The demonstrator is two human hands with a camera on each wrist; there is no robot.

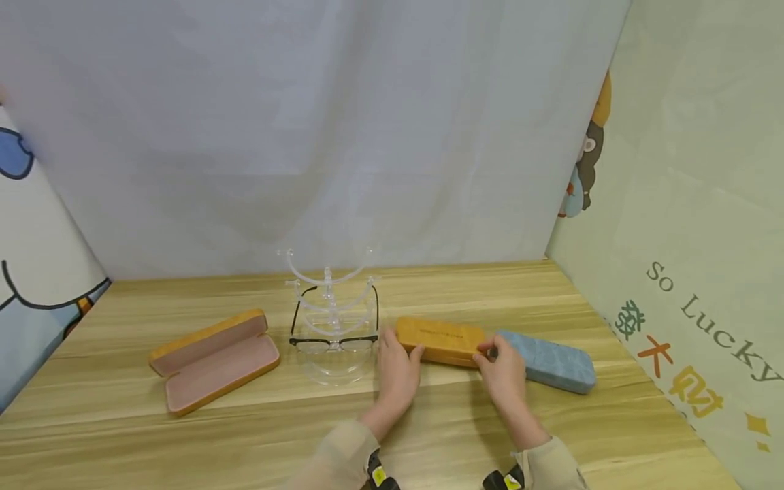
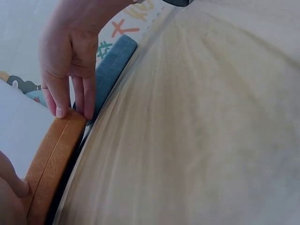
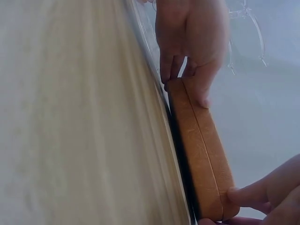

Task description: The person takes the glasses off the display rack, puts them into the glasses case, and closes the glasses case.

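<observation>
Pale sleeves come in at the bottom of the head view, with black wrist gear marked in yellow beside the cuffs. Just past them, the left hand grips the left end of a closed orange case between thumb and fingers, and the right hand pinches its right end, thumb on the upper half. Whether the case rests on the wooden tabletop or is slightly raised cannot be told. Its lid is down, the seam between the halves closed in both wrist views, so what it holds is hidden. As far as the handling goes, then, both hands have their grip, while neither opening the case nor letting go of it is done.

Just beyond the right hand lies a blue case, also closed, with no hand holding it. Well to the left, an open orange case shows a bare pink lining: it is opened, but no glasses lie in it. Between the two orange cases stands a clear display rack, with black-framed glasses already on a lower tier and the upper arms bare. Farthest back hangs a grey cloth.
</observation>
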